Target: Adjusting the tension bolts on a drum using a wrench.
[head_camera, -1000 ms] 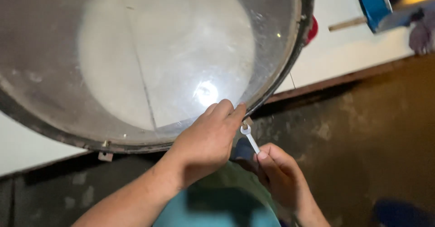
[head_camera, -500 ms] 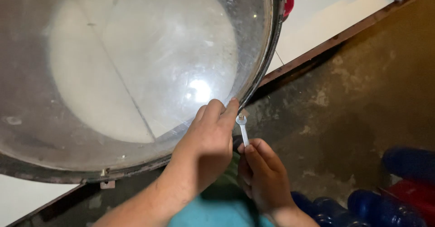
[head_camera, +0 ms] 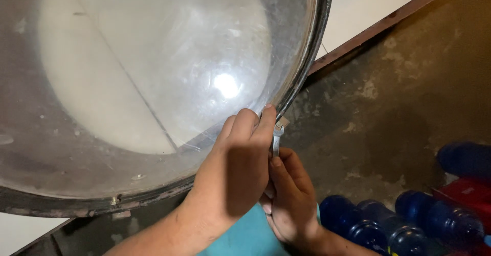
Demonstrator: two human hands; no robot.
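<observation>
A large round clear cover [head_camera: 153, 82] with a dark metal rim [head_camera: 310, 67] fills the upper left. My left hand [head_camera: 235, 169] rests on the lower right part of that rim, fingers curled over the edge. Just below and right of it, my right hand [head_camera: 289, 200] grips a small silver wrench [head_camera: 276, 139]. The wrench stands nearly upright, its head against a small fitting on the rim. My left hand hides part of the wrench's handle.
A white surface [head_camera: 358, 5] with a brown edge lies under the cover. A stained brown floor [head_camera: 399, 82] spreads to the right. Several dark blue bottles [head_camera: 388, 225] and a red one [head_camera: 465, 194] lie at the lower right. Teal cloth [head_camera: 245, 240] shows at the bottom.
The view has swung down and right, bringing the bottles into sight. Both hands stay at the same spot on the rim; the wrench has turned from slanted to nearly upright.
</observation>
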